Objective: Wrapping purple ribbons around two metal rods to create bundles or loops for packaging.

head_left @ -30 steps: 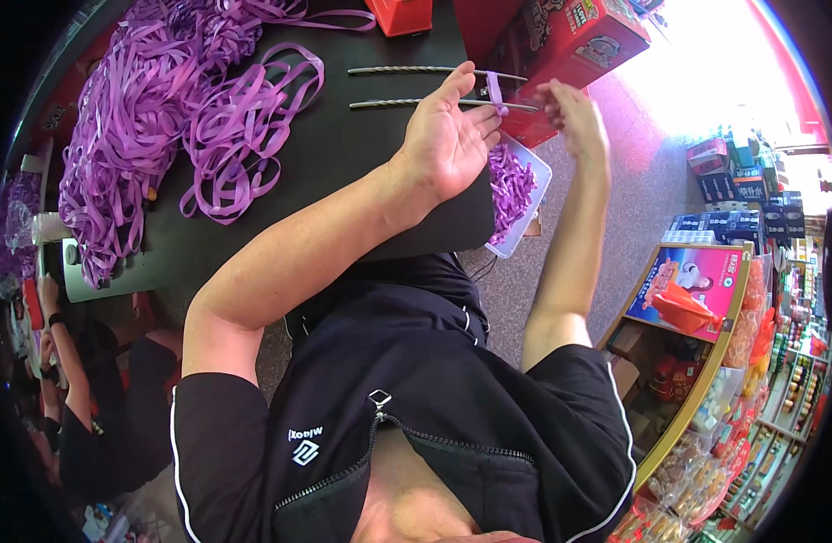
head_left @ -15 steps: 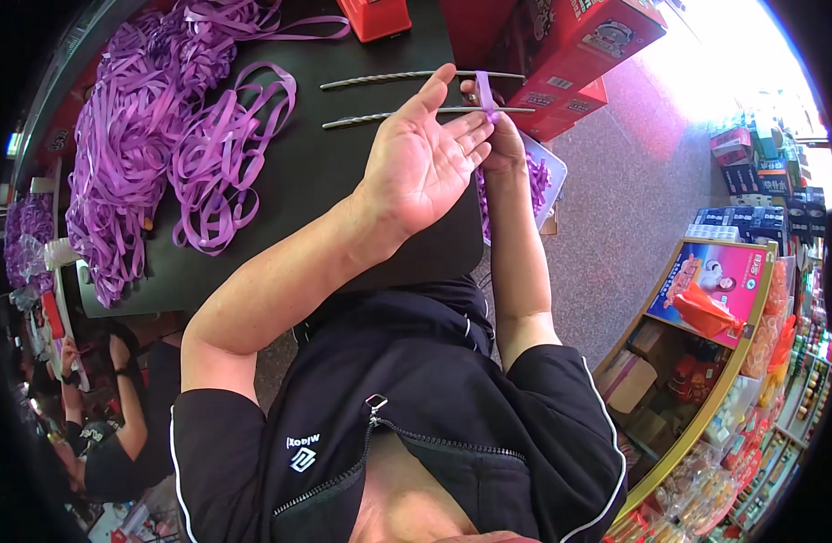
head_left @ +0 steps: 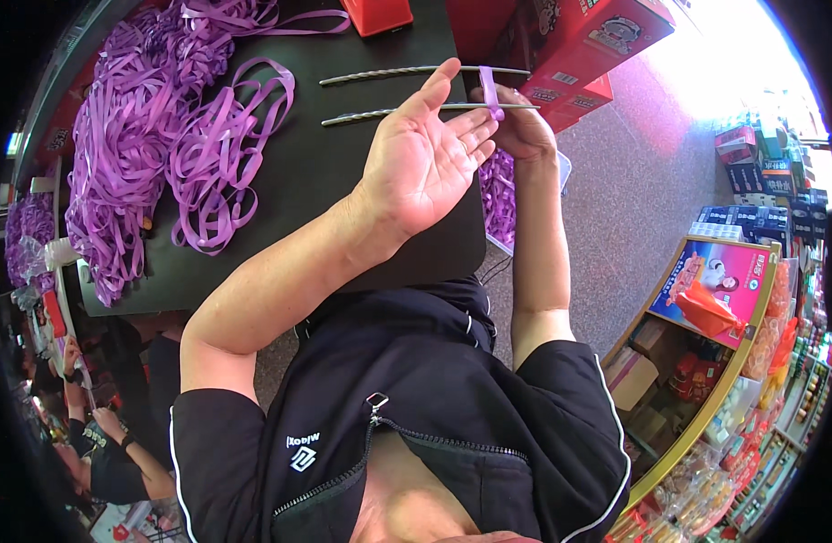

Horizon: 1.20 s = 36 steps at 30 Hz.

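Note:
Two twisted metal rods [head_left: 371, 116] run side by side over the table. Near their right ends a purple ribbon [head_left: 488, 86] spans both rods, with a small knot or gather at the lower one. My left hand [head_left: 420, 163] is open, its palm turned up; its fingers stretch toward the knot and its thumb is raised by the upper rod. My right hand [head_left: 529, 131] is at the rods' right ends, just right of the ribbon. Its fingers are loosely bent and apart, partly hidden behind the ribbon and lower rod. Nothing shows in its grip.
A big heap of purple ribbon [head_left: 126, 145] covers the left of the dark table [head_left: 316, 208]. A red object [head_left: 378, 16] stands at the far edge. Red boxes [head_left: 583, 54] stack at the right. Below my right forearm, a white tray [head_left: 564, 172] holds purple pieces. Another person works far left.
My right hand has moved right, away from the knot, and its forearm with it. The ribbon has shifted slightly right along the rods. My left hand stays nearly in place.

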Motion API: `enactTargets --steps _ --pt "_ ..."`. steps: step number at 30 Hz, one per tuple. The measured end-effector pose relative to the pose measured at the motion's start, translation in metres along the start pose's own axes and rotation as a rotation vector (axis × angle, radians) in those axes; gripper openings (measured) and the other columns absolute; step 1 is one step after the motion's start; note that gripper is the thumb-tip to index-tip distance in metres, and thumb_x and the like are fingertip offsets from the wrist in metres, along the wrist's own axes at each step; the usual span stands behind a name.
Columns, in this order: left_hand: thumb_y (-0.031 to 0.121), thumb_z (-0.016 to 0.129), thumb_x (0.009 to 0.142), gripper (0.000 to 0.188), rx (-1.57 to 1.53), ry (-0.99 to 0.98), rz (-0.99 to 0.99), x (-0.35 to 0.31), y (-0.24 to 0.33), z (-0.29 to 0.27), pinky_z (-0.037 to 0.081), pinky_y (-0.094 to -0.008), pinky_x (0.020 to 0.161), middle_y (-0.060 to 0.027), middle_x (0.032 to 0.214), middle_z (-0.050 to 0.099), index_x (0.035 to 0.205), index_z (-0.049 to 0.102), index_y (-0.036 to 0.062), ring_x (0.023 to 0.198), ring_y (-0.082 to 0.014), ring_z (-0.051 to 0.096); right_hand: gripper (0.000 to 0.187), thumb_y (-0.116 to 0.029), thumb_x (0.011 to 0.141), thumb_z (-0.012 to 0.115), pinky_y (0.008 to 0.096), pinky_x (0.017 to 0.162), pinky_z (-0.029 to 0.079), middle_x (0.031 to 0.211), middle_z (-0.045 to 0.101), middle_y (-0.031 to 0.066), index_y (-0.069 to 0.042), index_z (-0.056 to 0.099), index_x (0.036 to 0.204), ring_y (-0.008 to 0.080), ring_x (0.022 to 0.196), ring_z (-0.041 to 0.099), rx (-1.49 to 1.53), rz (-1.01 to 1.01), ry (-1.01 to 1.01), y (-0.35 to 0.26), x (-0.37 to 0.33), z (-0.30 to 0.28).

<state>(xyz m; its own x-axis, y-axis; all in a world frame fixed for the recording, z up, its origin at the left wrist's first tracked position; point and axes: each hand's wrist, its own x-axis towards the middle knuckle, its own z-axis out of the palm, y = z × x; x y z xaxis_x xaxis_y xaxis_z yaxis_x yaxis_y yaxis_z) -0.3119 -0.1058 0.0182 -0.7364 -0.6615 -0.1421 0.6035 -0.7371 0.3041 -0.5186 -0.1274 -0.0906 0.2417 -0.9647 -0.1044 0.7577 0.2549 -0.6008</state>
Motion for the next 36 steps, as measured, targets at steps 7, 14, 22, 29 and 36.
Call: enactTargets --steps 7,14,22,29,36 --pt "0.033 0.046 0.095 0.054 0.011 0.008 0.007 0.0 -0.001 0.001 0.009 -0.0451 0.114 -0.0343 0.146 0.011 0.144 0.027 0.0215 0.139 -0.0402 0.014 0.02 -0.022 0.087 0.065 0.0334 0.072 0.049 0.08 0.063 0.005 -0.003 0.062 0.091 0.0176 0.075 0.061 -0.216 0.016 -0.007 -0.025 -0.005 0.02" --pt "0.032 0.046 0.095 0.054 0.004 -0.003 0.006 0.001 -0.002 0.001 0.009 -0.0451 0.114 -0.0341 0.147 0.008 0.144 0.027 0.0215 0.139 -0.0402 0.012 0.036 -0.034 0.093 0.055 0.0351 0.074 0.049 0.087 0.065 0.0087 0.0 0.064 0.095 0.0198 0.078 0.062 -0.242 0.019 0.026 -0.03 -0.011 0.018" --pt "0.032 0.045 0.095 0.052 0.002 0.054 0.004 -0.001 -0.001 0.008 0.011 -0.045 0.114 -0.034 0.146 0.011 0.144 0.029 0.0224 0.138 -0.0398 0.015 0.043 -0.042 0.092 0.054 0.0331 0.07 0.049 0.081 0.065 0.0077 -0.001 0.066 0.088 0.0183 0.073 0.061 -0.249 0.047 0.141 -0.04 -0.01 0.03" --pt "0.032 0.046 0.094 0.046 -0.02 0.085 -0.001 0.0 -0.002 0.006 0.018 -0.0448 0.111 -0.0307 0.141 0.025 0.138 0.037 0.0202 0.131 -0.0371 0.029 0.041 -0.05 0.084 0.062 0.0262 0.065 0.04 0.071 0.057 -0.001 -0.01 0.066 0.078 0.0097 0.063 0.047 -1.013 -0.126 0.522 -0.057 -0.031 0.064" --pt "0.032 0.044 0.094 0.045 -0.002 0.112 0.009 -0.002 -0.001 0.01 0.017 -0.0446 0.111 -0.03 0.14 0.027 0.137 0.037 0.0192 0.131 -0.0367 0.028 0.039 -0.04 0.082 0.067 0.0226 0.067 0.042 0.075 0.063 0.0018 -0.001 0.07 0.086 0.0087 0.07 0.054 -1.347 -0.143 0.554 -0.062 -0.033 0.089"
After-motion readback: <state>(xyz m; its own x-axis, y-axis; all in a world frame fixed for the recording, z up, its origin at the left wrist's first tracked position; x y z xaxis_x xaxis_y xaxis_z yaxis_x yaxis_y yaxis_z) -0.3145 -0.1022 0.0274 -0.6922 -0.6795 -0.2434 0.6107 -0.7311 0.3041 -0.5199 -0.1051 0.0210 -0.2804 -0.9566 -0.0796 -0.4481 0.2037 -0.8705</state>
